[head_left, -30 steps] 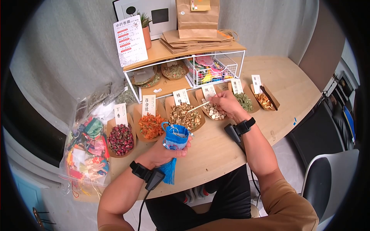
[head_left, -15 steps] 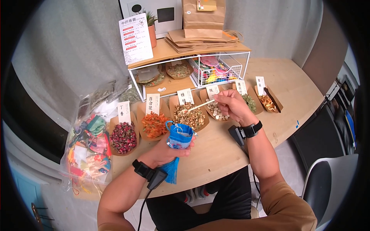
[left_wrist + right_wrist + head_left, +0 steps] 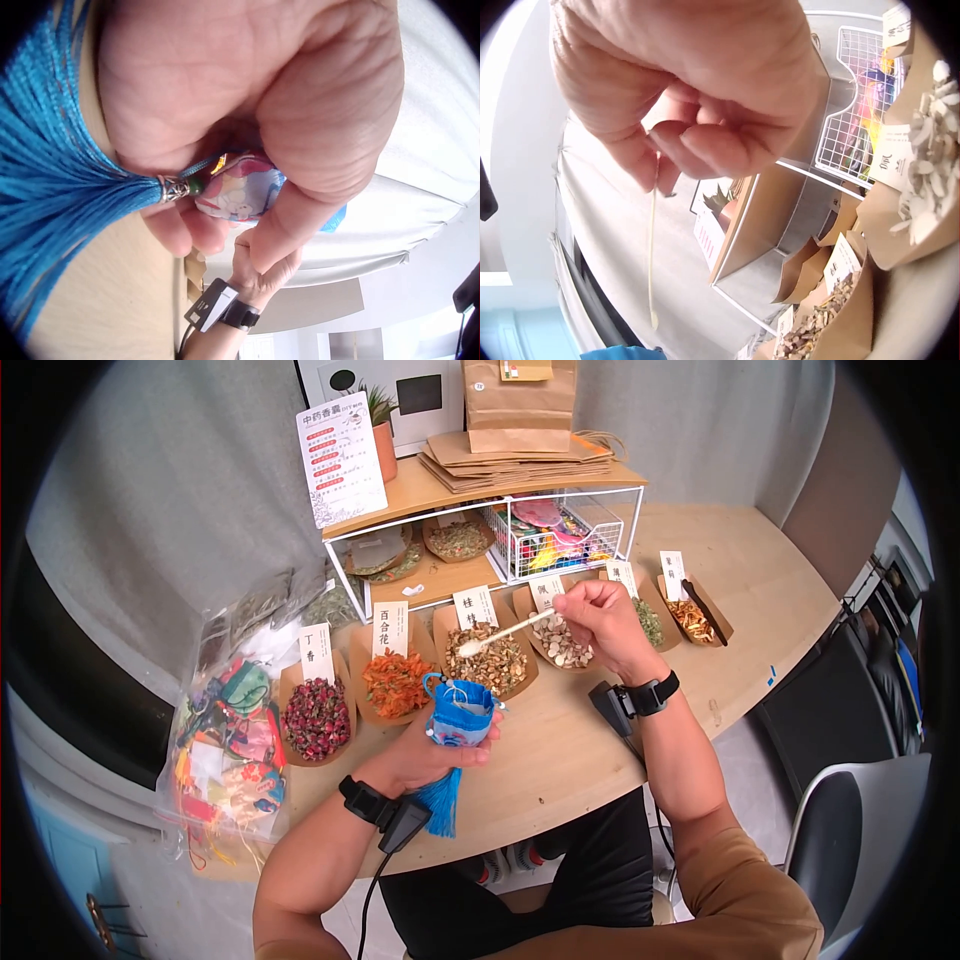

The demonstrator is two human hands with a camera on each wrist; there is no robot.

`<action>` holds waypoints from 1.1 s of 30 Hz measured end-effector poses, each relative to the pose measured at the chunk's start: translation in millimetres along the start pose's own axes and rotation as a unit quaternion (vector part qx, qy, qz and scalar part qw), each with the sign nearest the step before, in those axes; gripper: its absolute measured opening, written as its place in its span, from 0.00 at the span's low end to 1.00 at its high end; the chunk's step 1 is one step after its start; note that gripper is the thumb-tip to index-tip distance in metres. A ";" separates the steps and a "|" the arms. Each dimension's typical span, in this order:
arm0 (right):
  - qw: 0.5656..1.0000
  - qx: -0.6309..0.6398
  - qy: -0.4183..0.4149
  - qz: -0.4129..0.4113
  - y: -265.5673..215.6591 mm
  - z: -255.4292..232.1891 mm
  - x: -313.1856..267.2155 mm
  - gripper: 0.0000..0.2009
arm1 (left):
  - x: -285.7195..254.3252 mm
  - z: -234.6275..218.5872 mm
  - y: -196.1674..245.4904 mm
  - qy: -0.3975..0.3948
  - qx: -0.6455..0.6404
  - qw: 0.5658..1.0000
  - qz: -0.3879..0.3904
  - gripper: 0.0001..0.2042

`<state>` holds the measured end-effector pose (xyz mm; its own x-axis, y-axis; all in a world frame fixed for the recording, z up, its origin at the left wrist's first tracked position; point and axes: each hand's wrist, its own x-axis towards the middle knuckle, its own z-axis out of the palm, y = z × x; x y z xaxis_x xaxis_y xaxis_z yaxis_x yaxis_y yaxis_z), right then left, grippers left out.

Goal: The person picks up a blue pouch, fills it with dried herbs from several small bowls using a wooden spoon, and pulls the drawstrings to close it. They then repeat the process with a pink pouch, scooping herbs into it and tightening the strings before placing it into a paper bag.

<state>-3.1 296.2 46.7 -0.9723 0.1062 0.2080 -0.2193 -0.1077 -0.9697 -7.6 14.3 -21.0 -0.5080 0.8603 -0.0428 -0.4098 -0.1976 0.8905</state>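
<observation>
My left hand (image 3: 425, 752) holds a blue drawstring pouch (image 3: 461, 712) upright with its mouth open. A blue tassel (image 3: 75, 172) hangs below the pouch, joined by a silver bead and a green one. In the left wrist view the thumb and fingers curl round the pouch's printed cloth. My right hand (image 3: 605, 625) pinches the end of a thin pale spoon (image 3: 512, 631) between thumb and fingertips. The small spoon bowl points left, overlapping a paper tray of chopped brown herbs (image 3: 500, 670) in the head view, just above the pouch.
Labelled paper trays stand in a row, with dried rosebuds (image 3: 318, 720), orange petals (image 3: 395, 685) and pale slices (image 3: 562, 643) among them. A plastic bag of colourful pouches (image 3: 235, 750) lies left. Behind is a shelf (image 3: 400, 512) with a wire basket (image 3: 605, 550).
The spoon's bowl end has shifted left over the chopped herbs, and more of the spoon shows. My right hand has moved slightly right. My left hand keeps its grip on the pouch.
</observation>
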 end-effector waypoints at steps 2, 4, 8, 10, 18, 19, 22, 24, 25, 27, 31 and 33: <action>0.997 -0.057 0.056 -0.010 7.2 -6.2 8.2 0.11 | -0.3 -0.2 -1.2 0.001 -0.001 1.000 0.005 0.25; 0.978 -0.175 0.108 -0.047 17.0 -14.5 16.0 0.11 | -1.3 -0.9 -1.8 0.010 0.010 1.000 -0.005 0.25; 0.955 -0.274 0.112 -0.016 25.2 -18.6 17.5 0.13 | -1.2 1.5 0.9 0.005 0.002 1.000 -0.002 0.25; 0.953 -0.289 0.086 0.021 24.4 -16.5 16.3 0.13 | -2.5 6.6 3.5 0.016 0.001 1.000 -0.002 0.24; 0.962 -0.245 0.038 0.115 26.4 -9.2 17.4 0.11 | -2.2 4.0 2.5 0.006 0.008 1.000 -0.001 0.25; 0.962 -0.242 0.040 0.116 27.4 -9.1 17.5 0.11 | -2.1 3.1 1.0 0.008 0.010 1.000 -0.002 0.25; 0.965 -0.232 0.044 0.117 27.8 -10.1 18.8 0.11 | -2.1 4.5 2.3 0.008 0.007 1.000 -0.005 0.25; 0.966 -0.223 0.042 0.120 26.3 -9.7 18.8 0.11 | -1.8 5.2 3.0 0.006 0.003 1.000 -0.006 0.24; 0.969 -0.214 0.044 0.119 28.2 -10.7 19.3 0.11 | -1.8 5.1 3.0 0.006 0.003 1.000 -0.006 0.24; 0.973 -0.195 0.047 0.114 32.9 -13.3 21.0 0.11 | -2.0 4.9 3.0 0.003 0.000 1.000 -0.005 0.24; 0.974 -0.176 0.051 0.135 25.0 -9.2 18.8 0.13 | -1.3 4.3 3.3 -0.005 -0.004 1.000 0.000 0.24; 0.973 -0.168 0.055 0.150 25.5 -8.7 18.3 0.14 | -2.3 4.9 2.5 0.000 -0.003 1.000 -0.004 0.24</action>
<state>-25.8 304.0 24.7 -0.9700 0.2268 -0.0876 0.1297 0.1778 -0.9755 -3.8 14.1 -16.4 -0.5048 0.8618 -0.0498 -0.4188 -0.1940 0.8871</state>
